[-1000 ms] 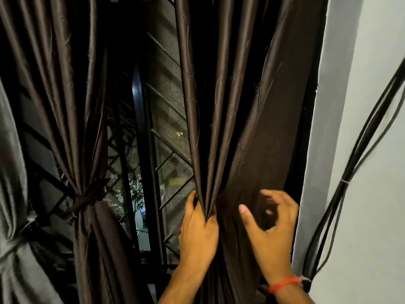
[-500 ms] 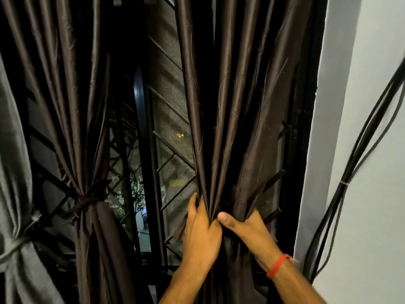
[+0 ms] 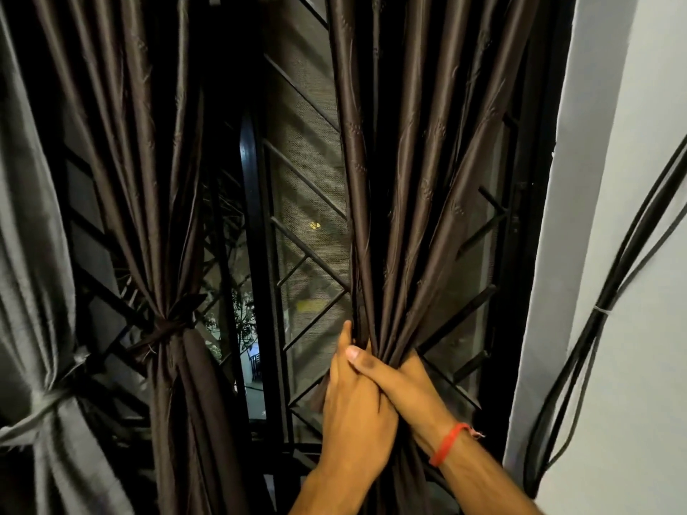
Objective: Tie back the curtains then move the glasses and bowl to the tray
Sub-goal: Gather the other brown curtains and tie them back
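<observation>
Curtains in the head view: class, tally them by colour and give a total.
Brown curtains: 2, one already tied, one gathered in the grip of the left hand and right hand
Grey curtains: 1, tied
Total: 3

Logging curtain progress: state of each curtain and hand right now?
Right brown curtain: gathered into a bunch, no tie on it yet.
Middle brown curtain: tied back.
Grey curtain: tied back.
Left hand: grips the right curtain's bunch.
Right hand: grips the same bunch, thumb over the left hand.
</observation>
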